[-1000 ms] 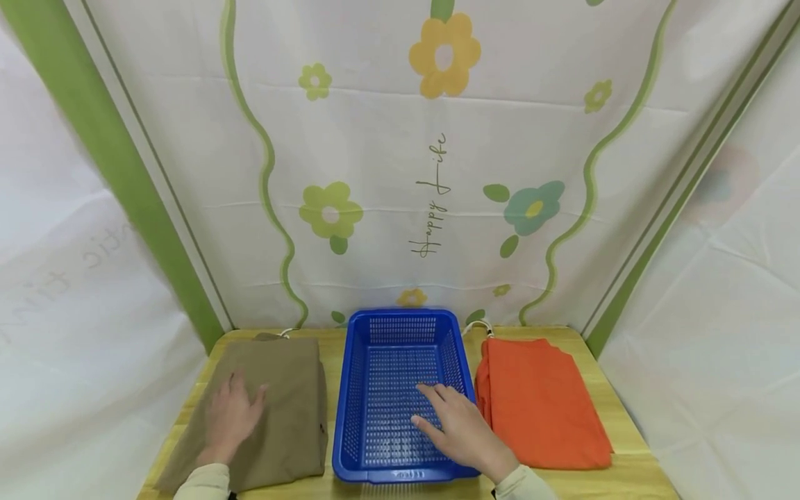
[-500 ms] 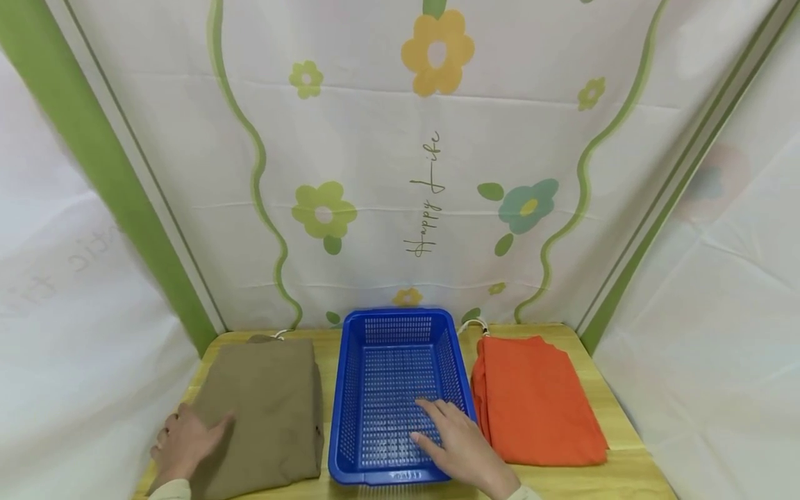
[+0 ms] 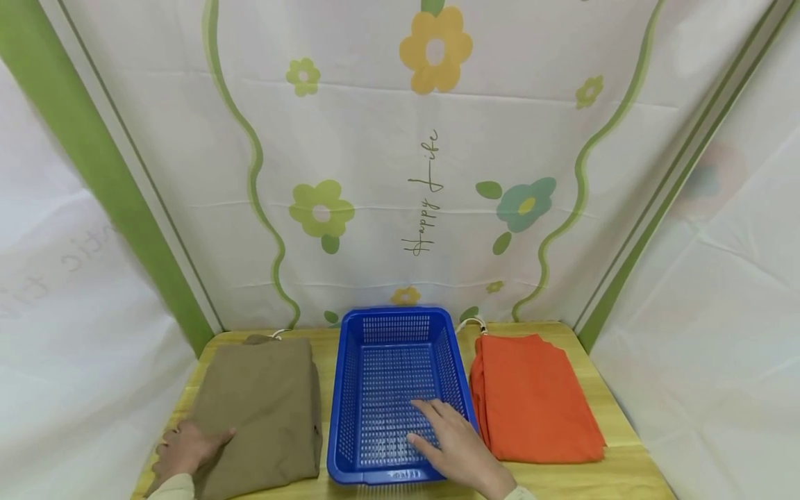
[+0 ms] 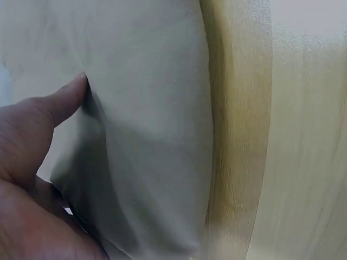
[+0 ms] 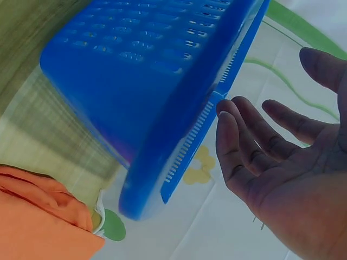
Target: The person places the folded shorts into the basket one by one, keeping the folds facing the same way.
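Note:
On the left of the table lies a folded brown cloth (image 3: 262, 410) with a white cord at its back edge. My left hand (image 3: 187, 448) grips its near left side; in the left wrist view the thumb (image 4: 70, 100) presses on top, the cloth creases there, and the fingers go in under the fold, partly hidden. A blue perforated plastic basket (image 3: 406, 476) stands in the middle with nothing in it. My right hand (image 3: 459, 444) hovers over the basket's near right side, fingers spread and loosely bent, holding nothing.
To the right of the basket lies a folded orange cloth (image 3: 537, 399), with a white cord (image 3: 473, 321) at its back corner. The wooden table (image 3: 581, 479) ends against a flower-printed white curtain (image 3: 375, 153) behind, and white sheets hang on both sides.
My left hand has moved from above the brown cloth leftward and down to its left edge and taken hold there. The right hand has stayed over the basket; the head view shifted slightly.

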`<state>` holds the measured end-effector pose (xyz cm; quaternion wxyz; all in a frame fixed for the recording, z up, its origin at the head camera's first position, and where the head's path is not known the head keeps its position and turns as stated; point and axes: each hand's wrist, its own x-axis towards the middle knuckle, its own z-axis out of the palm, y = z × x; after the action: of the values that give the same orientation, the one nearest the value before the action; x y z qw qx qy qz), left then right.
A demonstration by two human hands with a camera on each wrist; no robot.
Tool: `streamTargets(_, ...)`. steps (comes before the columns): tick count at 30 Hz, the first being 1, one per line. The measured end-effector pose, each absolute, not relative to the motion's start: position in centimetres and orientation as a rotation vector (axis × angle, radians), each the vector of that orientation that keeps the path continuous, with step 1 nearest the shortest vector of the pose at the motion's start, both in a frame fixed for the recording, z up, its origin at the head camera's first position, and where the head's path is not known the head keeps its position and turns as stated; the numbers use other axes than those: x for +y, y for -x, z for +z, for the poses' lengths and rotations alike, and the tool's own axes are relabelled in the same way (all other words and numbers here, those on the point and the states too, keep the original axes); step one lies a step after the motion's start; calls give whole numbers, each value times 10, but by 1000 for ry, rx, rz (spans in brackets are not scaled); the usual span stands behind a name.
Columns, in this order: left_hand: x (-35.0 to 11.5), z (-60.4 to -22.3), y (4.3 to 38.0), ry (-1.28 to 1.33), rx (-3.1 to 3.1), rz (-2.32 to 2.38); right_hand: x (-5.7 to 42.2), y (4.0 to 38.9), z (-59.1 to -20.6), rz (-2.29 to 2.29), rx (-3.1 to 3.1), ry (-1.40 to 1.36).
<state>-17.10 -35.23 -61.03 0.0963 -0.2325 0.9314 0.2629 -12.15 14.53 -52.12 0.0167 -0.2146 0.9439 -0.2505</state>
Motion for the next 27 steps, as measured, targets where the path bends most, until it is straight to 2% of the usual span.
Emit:
streamTargets(13, -354, -603, 172, 762, 2645, 847, 125, 124, -517, -831, 2890, 727)
streamTargets(27, -366, -597, 160, 604, 2607, 805, 71, 127, -507, -774, 2907, 844)
